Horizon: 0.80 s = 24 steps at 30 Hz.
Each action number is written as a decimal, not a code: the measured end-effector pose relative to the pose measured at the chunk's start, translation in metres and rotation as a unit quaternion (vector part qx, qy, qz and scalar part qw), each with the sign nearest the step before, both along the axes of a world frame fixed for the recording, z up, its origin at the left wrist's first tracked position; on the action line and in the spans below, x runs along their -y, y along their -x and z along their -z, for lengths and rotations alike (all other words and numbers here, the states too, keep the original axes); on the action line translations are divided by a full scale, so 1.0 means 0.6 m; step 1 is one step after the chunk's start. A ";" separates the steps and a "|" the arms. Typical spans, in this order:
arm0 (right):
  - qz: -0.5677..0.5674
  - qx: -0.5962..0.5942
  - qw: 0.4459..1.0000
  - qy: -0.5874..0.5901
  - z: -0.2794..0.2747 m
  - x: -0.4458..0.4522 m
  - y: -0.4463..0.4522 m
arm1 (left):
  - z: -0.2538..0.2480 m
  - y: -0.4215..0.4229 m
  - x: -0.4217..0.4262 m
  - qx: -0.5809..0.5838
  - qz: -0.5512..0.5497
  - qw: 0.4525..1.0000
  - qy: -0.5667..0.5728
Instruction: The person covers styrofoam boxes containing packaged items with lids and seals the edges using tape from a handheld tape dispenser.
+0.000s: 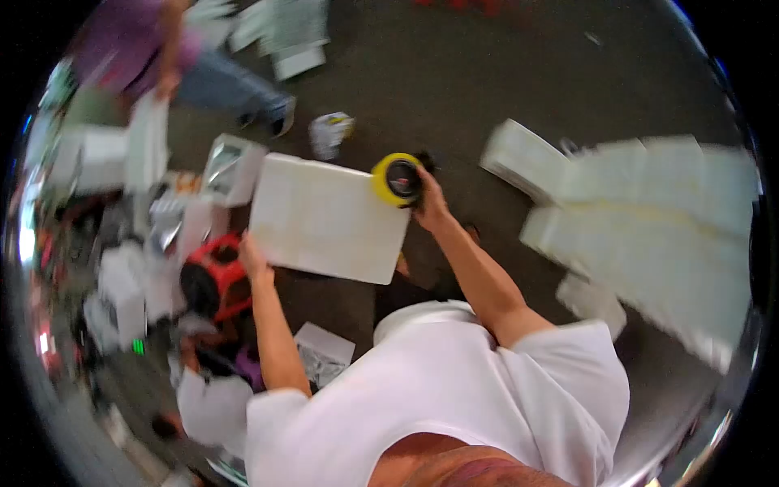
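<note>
A white foam box or lid (329, 217), seen from its broad flat face, is held in front of my body. My left hand (254, 258) grips its lower left edge with the fingers partly hidden. At its upper right corner, my right hand (430, 199) is wrapped round a tape dispenser (398, 180) with a yellow roll and dark centre. The yellow roll touches or overlaps the box corner.
White boxes (641, 211) stand in rows at the right. A person (134, 49) handles a white panel at the upper left. A red and black stool (215, 276), foil-lined box (231, 170), crumpled bag (329, 134) and another person's white sleeve (213, 410) are at the left.
</note>
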State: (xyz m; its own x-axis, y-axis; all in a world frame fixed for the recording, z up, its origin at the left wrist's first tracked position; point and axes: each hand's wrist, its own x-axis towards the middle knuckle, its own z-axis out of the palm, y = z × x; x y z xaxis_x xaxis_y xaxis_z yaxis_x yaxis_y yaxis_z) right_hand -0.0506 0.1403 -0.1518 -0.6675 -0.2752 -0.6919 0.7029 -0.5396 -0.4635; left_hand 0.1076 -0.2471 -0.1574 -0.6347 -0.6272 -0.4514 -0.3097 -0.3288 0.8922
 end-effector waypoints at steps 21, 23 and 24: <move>0.113 -0.037 0.934 -0.337 0.243 -0.998 0.406 | 0.346 0.589 -1.022 0.243 0.183 0.944 -0.131; 0.074 0.028 0.909 -0.409 0.283 -1.073 0.471 | 0.406 0.640 -1.111 0.251 0.175 0.944 -0.123; 0.069 0.032 0.908 -0.411 0.305 -1.096 0.485 | 0.431 0.651 -1.131 0.249 0.169 0.946 -0.118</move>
State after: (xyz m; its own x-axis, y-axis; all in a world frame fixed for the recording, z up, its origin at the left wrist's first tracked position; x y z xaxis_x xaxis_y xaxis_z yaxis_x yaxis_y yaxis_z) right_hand -0.3414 0.7980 -0.3350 -0.6071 0.4361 -0.6643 0.6947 -0.1146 -0.7101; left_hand -0.2828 0.4318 -0.4160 -0.4521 -0.2720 -0.8495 -0.7957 -0.3074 0.5219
